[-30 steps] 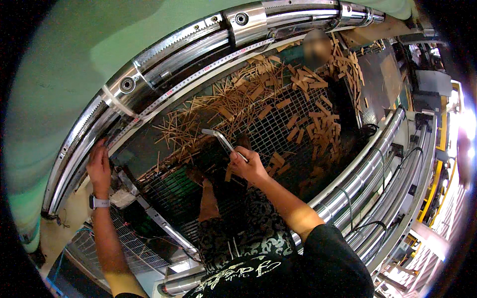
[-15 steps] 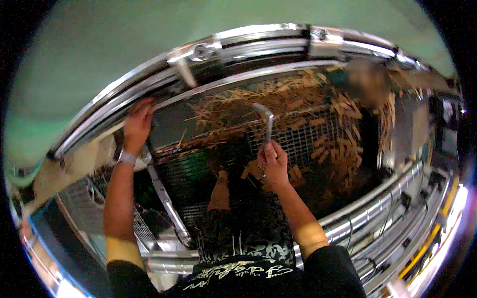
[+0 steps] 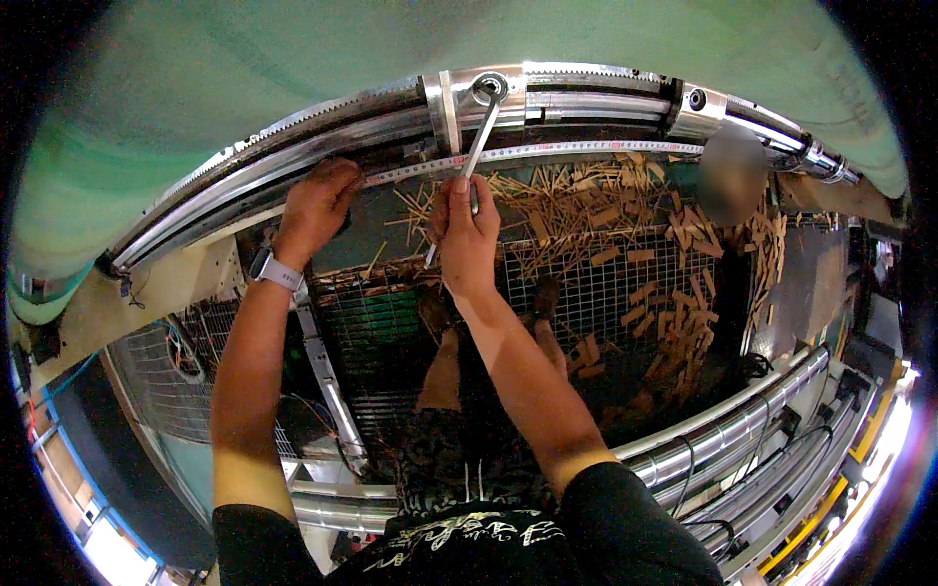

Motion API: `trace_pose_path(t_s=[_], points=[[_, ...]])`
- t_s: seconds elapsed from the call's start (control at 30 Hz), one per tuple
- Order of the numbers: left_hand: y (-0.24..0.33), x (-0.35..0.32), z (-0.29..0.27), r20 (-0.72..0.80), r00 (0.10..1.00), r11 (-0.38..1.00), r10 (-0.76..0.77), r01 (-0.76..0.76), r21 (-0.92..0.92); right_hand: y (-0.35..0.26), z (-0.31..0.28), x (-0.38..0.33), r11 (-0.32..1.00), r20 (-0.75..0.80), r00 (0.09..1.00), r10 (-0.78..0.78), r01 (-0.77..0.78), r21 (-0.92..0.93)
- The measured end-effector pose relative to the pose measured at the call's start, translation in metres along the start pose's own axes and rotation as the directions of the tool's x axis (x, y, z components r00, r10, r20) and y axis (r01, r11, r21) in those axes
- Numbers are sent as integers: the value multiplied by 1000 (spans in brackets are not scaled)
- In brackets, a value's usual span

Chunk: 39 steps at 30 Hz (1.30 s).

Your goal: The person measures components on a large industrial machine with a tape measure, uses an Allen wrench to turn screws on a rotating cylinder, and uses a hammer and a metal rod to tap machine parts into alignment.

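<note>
Right hand brings bent steel key to the clamp block

Upper centre, the right hand (image 3: pixel 467 234) is closed around a silver, L-shaped metal hex key (image 3: pixel 480 146); its upper end overlaps the round recess of a shiny steel clamp block (image 3: pixel 510 82). Whether it is seated cannot be told. The left hand (image 3: pixel 318 205), left of centre, curls at the lower edge of the long toothed steel rail (image 3: pixel 606 70), beside the left end of a white measuring tape (image 3: pixel 576 148); whether its fingers grip anything cannot be told.

A green curved surface (image 3: pixel 459 34) borders the rail's upper edge closely. Below, the gap opens over a metal grid floor (image 3: pixel 586 283) strewn with flat brown strips (image 3: pixel 640 256), bounded at lower right by silver cylindrical rollers (image 3: pixel 733 400). Another person's blurred head (image 3: pixel 733 176) takes up room at upper right, near the rail.
</note>
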<state>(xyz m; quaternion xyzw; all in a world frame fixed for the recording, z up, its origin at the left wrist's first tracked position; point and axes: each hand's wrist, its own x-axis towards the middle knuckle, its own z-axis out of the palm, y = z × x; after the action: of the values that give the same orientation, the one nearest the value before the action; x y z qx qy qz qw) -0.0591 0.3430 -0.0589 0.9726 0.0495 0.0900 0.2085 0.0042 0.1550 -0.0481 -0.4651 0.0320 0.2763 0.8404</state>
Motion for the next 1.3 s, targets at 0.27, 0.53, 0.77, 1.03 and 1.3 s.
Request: trace_pose_path(t_s=[0.27,0.53,0.77,1.03,1.3], points=[[-12,-4,6,-42,997,995,60,-57,77,20,23,6,997,-152,986,-74,78,21],[-5,-1,3,-24,1000,1000,13,-13,-11,28,63,20,909,-177,984,-8,81,409],[2,4,-3,39,999,999,-30,28,41,2,-28,19,995,-13,995,98,-98,-26],[-4,0,2,0,998,998,-58,58,21,-219,-86,110,-383,578,785,225,616,-688],[-2,2,1,-20,1000,996,2,0,89,-107,-135,43,521,87,950,-301,240,-819]])
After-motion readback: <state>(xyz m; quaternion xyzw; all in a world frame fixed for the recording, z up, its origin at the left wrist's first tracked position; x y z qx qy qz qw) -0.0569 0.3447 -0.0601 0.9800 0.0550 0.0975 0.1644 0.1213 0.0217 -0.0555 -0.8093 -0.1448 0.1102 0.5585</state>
